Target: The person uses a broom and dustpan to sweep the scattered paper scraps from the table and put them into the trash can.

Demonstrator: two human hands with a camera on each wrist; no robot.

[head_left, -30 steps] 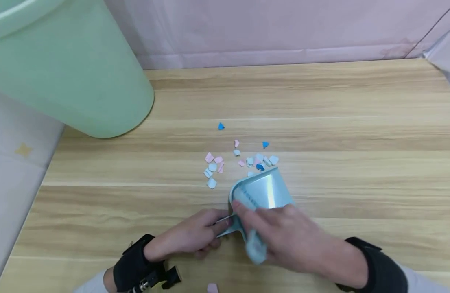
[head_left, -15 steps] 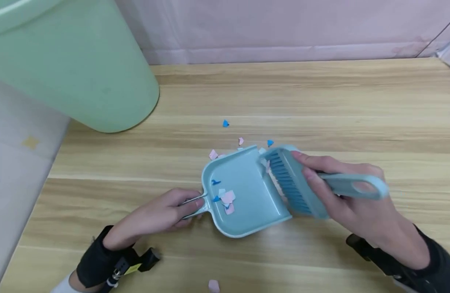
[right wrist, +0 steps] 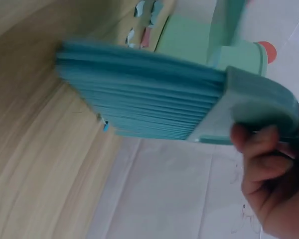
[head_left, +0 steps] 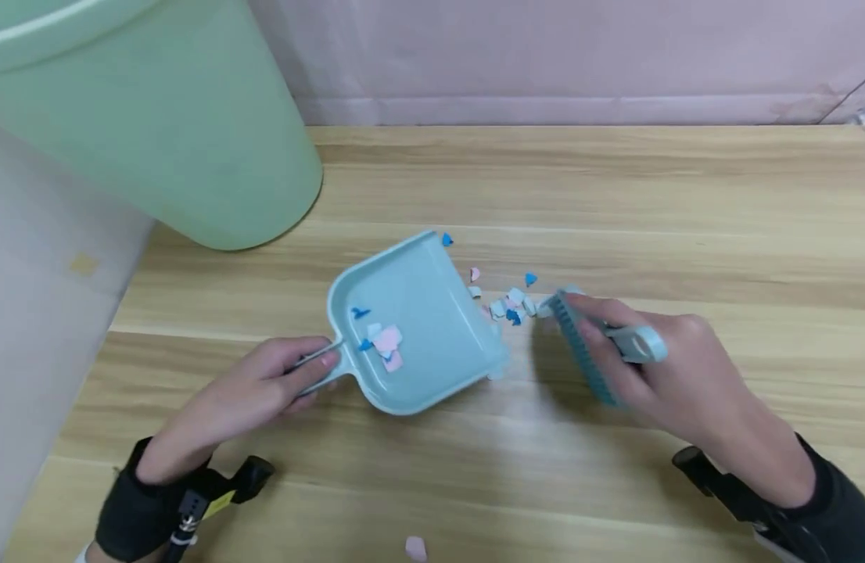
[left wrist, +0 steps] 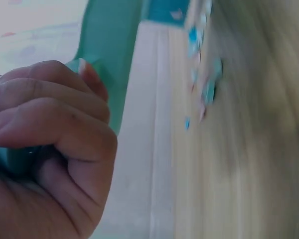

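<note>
Our left hand (head_left: 263,383) grips the dustpan (head_left: 411,320) handle; our right hand (head_left: 675,375) clasps the brush (head_left: 587,348), bristles apparently touching the worktop (head_left: 615,195) beside paper scraps (head_left: 513,301).

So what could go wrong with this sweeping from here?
The paper scraps lie just off the dustpan lip, with the brush in the right hand behind them; a hard stroke might flick some past the pan's sides. The left hand holds only the thin handle, so the pan could slide back. One pink scrap near the table edge may be missed.
</note>
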